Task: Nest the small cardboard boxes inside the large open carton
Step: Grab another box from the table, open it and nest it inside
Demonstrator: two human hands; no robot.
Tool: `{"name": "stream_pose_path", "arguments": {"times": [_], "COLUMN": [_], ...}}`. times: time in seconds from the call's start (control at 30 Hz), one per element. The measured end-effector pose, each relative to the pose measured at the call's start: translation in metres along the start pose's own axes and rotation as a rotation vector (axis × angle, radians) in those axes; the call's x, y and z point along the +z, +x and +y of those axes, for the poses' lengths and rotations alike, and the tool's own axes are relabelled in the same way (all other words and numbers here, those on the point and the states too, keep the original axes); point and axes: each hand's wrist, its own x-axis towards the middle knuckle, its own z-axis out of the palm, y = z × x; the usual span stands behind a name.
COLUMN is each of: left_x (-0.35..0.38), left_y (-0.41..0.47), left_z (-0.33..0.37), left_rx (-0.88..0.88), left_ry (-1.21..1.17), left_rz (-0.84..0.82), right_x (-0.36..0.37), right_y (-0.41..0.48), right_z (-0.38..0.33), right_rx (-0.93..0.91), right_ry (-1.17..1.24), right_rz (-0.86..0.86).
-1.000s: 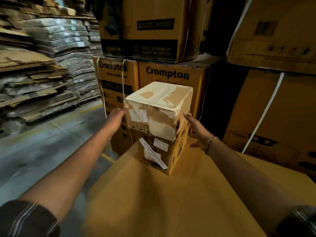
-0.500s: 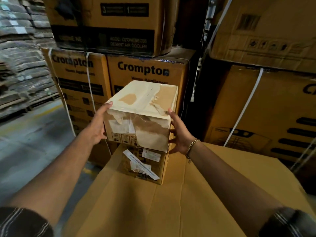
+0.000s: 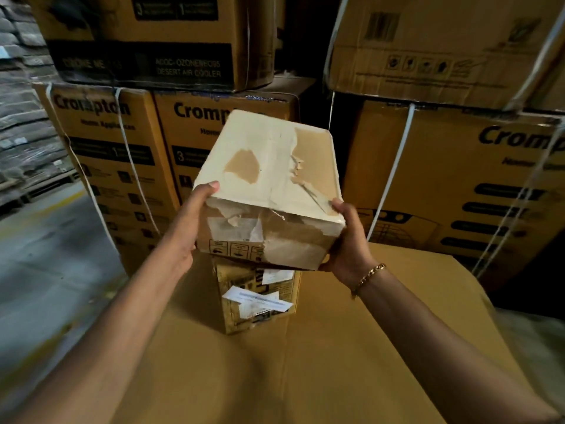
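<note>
The small box [image 3: 269,185], pale with torn tape and brown patches, is tilted and held up by both hands. The left hand [image 3: 186,228] grips its 9 o'clock side with its fingers, and the right hand [image 3: 348,240] grips its 3 o'clock corner. At its 6 o'clock a labelled box [image 3: 256,298] stands on a big brown carton [image 3: 305,368]. Tall printed boxes [image 3: 116,148] are stacked at 12 o'clock, with grey floor [image 3: 46,255] at 9 o'clock.

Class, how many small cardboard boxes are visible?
2: the pale box, gripped by left hand and right hand; the labelled box beneath it, on the big carton. Others may be hidden.
</note>
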Motion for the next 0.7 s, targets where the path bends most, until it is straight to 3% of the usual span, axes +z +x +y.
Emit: {"name": "stream_pose_path", "arguments": {"times": [0.23, 0.43, 0.57, 0.7], "left_x": [0.096, 0.185, 0.237, 0.274], "left_y": [-0.062, -0.107, -0.143, -0.176], "left_z": [0.024, 0.013, -0.02, -0.06], "left_rx": [0.214, 0.26, 0.187, 0.203], "left_ry": [0.264, 0.613, 0.82, 1.086], "left_rz": [-0.037, -0.132, -0.177, -0.223], "right_x": [-0.096, -0.182, -0.239, -0.281], "right_y": [-0.05, -0.097, -0.131, -0.145], "right_z": [0.029, 0.048, 0.08, 0.122], "right_rx": [-0.036, -0.014, 0.126, 0.296], "right_ry": [0.457, 0.631, 0.602, 0.343], "right_rz": [-0.063, -0.025, 0.034, 0.163]}}
